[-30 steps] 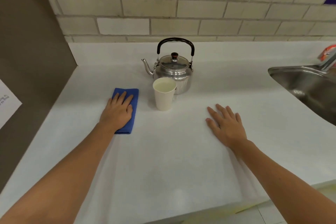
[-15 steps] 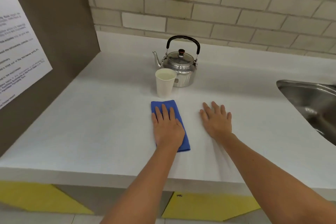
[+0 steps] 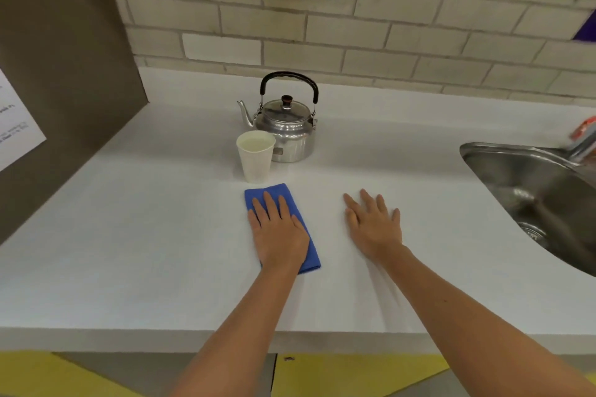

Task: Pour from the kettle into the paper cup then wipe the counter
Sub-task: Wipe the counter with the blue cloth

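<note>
- Since a second ago: left hand (image 3: pixel 280 237) and the cloth (image 3: pixel 292 203) under it have slid from left of the cup to directly in front of it; little change in the last half second. Right hand (image 3: pixel 374 224) has kept its spot, and kettle and cup haven't moved.
- Counter (image 3: pixel 129 235): white, both hands lie flat on it, palms down.
- Sink (image 3: pixel 529 190): steel, well off to the right of the right hand.
- Kettle (image 3: pixel 285 126): steel, upright, black handle up, lid on, spout pointing left. Sits beyond the left hand, behind the cup.
- Cloth: blue, folded, flat on the counter under the left hand. Its far end shows past the fingertips, its right edge beside the palm.
- Cup (image 3: pixel 256 155): white paper, upright, pale liquid inside. Just past the far end of the cloth, close in front of the kettle; can't tell if they touch.
- Left hand: fingers straight and slightly spread, pressing on the cloth, not gripping it.
- Right hand: fingers spread, bare on the counter, holding nothing, near the right side of the cloth but clear of it.
</note>
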